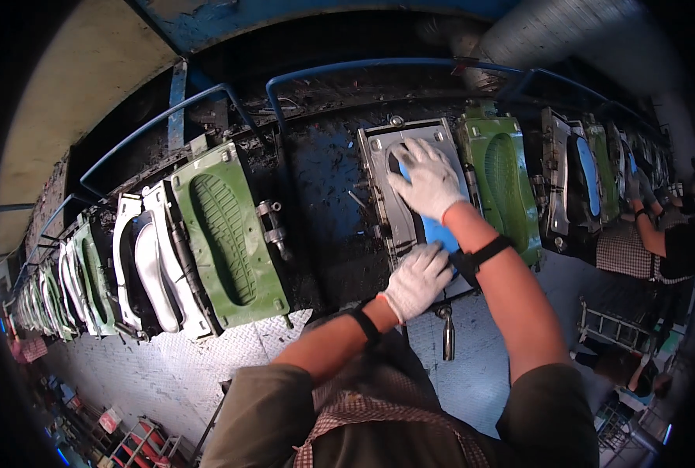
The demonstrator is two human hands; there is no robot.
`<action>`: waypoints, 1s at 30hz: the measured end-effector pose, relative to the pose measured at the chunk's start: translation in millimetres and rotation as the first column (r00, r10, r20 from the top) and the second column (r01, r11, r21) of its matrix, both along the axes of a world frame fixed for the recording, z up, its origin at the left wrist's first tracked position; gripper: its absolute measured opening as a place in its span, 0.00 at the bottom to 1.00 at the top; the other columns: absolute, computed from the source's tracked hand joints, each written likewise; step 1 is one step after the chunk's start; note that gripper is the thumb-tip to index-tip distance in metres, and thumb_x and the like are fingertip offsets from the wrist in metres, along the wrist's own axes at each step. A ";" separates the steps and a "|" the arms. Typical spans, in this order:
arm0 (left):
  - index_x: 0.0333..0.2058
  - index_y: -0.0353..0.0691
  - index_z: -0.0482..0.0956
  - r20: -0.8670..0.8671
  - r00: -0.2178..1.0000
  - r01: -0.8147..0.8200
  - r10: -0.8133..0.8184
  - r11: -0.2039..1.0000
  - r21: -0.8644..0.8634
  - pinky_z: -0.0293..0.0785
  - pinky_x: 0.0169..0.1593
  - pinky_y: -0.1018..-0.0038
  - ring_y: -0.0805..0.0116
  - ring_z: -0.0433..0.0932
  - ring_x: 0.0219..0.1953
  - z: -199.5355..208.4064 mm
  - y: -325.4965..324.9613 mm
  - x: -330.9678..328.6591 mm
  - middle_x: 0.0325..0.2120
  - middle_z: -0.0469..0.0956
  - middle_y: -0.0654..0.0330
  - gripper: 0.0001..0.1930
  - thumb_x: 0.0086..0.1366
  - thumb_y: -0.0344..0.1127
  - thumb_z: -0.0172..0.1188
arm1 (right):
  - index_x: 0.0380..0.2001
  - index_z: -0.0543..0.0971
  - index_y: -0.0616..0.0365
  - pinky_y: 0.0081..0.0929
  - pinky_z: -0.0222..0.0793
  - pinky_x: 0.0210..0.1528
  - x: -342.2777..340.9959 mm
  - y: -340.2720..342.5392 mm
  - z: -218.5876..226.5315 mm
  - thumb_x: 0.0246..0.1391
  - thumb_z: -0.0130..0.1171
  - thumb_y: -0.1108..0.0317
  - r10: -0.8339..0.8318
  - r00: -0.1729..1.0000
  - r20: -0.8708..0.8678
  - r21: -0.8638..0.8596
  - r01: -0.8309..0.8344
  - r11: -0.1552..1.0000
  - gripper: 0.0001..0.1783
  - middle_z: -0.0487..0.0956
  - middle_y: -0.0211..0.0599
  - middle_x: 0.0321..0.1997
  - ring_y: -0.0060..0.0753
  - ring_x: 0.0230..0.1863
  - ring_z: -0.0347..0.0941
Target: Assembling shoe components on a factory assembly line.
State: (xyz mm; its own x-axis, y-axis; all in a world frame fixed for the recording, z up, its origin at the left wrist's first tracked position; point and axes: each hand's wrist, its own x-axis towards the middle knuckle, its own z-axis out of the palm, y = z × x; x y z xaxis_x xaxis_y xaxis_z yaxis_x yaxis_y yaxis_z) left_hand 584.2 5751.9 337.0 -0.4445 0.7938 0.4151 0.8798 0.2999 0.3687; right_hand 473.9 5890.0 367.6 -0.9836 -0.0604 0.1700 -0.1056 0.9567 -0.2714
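Observation:
My right hand [427,179], in a white glove, lies with fingers spread over the upper part of a grey metal shoe-sole mould [400,226]. Under it, a blue sole-shaped piece [439,232] sits in the mould cavity, partly covered by my hand and forearm. At the near end of the same mould rests my left hand [417,282], also gloved, fingers stretched out and touching the lower end of the blue piece. Neither hand is wrapped round anything. A metal handle [448,335] sticks out from the mould's near edge.
A green mould half [503,183] with a tread pattern adjoins on the right, another [221,234] stands left beside a silver mould [156,269]. More moulds line both sides. Blue rails [386,64] run behind. Another person [644,242] works at far right. Metal-plate floor [175,374] lies below.

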 end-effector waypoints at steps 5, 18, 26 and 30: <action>0.46 0.37 0.73 0.135 0.886 0.452 -0.443 0.764 -0.460 0.43 0.71 0.48 0.50 0.57 0.68 12.8 22.8 -66.3 0.60 0.66 0.51 0.27 0.51 0.49 0.64 | 0.58 0.71 0.58 0.40 0.52 0.69 81.7 35.2 26.3 0.64 0.48 0.54 -0.374 0.925 0.061 -0.700 0.307 0.645 0.26 0.65 0.55 0.65 0.52 0.68 0.58; 0.60 0.43 0.67 0.212 0.866 0.499 -0.452 0.772 -0.393 0.43 0.71 0.49 0.55 0.53 0.70 19.4 24.0 -73.1 0.65 0.61 0.54 0.30 0.59 0.44 0.59 | 0.32 0.76 0.54 0.42 0.73 0.30 268.2 31.1 -29.1 0.50 0.55 0.64 0.024 0.765 0.643 -0.019 -0.015 1.000 0.08 0.79 0.44 0.30 0.46 0.31 0.79; 0.56 0.50 0.71 0.138 0.871 0.478 -0.472 0.748 -0.461 0.47 0.70 0.47 0.55 0.56 0.69 30.7 27.9 -63.6 0.64 0.63 0.56 0.28 0.55 0.46 0.63 | 0.31 0.74 0.53 0.37 0.73 0.33 255.1 68.5 -25.3 0.51 0.54 0.63 0.387 0.777 0.496 -0.117 -0.382 0.917 0.07 0.77 0.37 0.28 0.41 0.30 0.79; 0.58 0.49 0.70 0.087 0.908 0.387 -0.410 0.739 -0.552 0.46 0.70 0.47 0.54 0.55 0.69 36.6 32.1 -58.0 0.64 0.63 0.55 0.30 0.55 0.46 0.62 | 0.34 0.75 0.54 0.39 0.74 0.35 271.9 57.1 -44.6 0.52 0.55 0.61 0.243 0.903 0.353 -0.174 -0.192 0.966 0.09 0.78 0.39 0.29 0.42 0.31 0.79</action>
